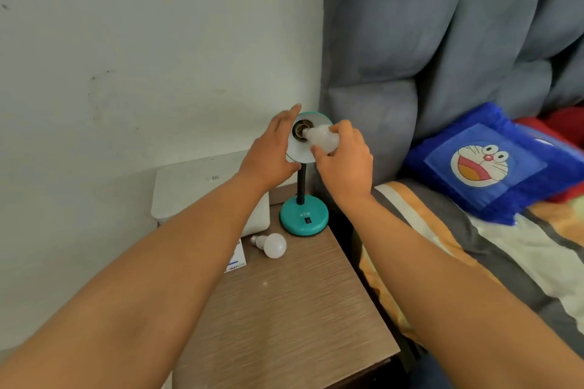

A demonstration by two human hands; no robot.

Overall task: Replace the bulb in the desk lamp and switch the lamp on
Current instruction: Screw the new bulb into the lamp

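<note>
Head view: right hand (343, 161) grips bulb (320, 137) at lamp (304, 216) socket; left hand (271, 151) open against shade (298, 153); spare bulb (272, 245) on bench (294, 309).

Teal lamp (304, 218), white bulbs (322, 137), blue cartoon pillow (480, 161), wood-grain table (284, 309).

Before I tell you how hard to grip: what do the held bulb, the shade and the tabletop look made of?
Held bulb: matte frosted white dome, plastic or glass, cannot tell; shiny metal-looking screw base at the socket. Shade: smooth teal outside, pale inside, probably painted metal or plastic. Tabletop: brown streaked wood-grain pattern with a flat sheen, likely laminate rather than solid wood.
</note>
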